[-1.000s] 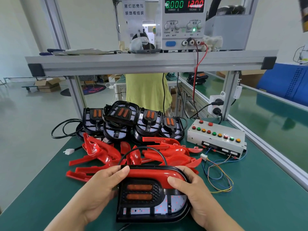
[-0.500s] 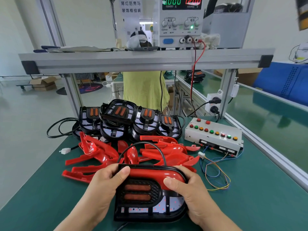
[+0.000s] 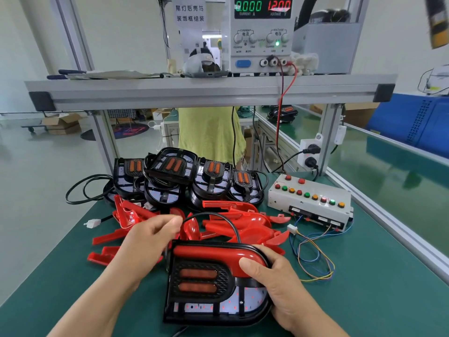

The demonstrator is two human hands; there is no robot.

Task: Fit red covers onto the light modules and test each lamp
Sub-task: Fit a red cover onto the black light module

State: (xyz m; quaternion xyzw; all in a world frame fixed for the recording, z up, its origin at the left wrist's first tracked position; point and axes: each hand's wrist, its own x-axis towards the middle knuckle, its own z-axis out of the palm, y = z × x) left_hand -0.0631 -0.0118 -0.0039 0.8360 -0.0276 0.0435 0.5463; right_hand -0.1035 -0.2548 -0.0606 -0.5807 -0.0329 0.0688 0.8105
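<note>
A black light module [image 3: 209, 288] lies on the green mat in front of me, with a red cover [image 3: 213, 252] seated along its top edge. My right hand [image 3: 274, 285] grips the module's right end, thumb on the red cover. My left hand [image 3: 150, 242] hovers just left of the module's top corner, off it, fingers loosely curled and holding nothing. A black cable [image 3: 226, 221] arcs up from the module's top. Several loose red covers [image 3: 240, 222] lie in a heap behind it. Several bare modules [image 3: 187, 181] are stacked further back.
A white test box [image 3: 311, 203] with coloured buttons sits at the right, trailing thin wires [image 3: 313, 256] and a white connector [image 3: 292, 228]. Another white plug [image 3: 93, 223] lies at the left. A power supply [image 3: 261, 32] stands on the shelf overhead. A person in yellow stands behind the bench.
My left hand has come off the module's upper left corner and lifted up and back toward the red covers. My right hand still grips the right end.
</note>
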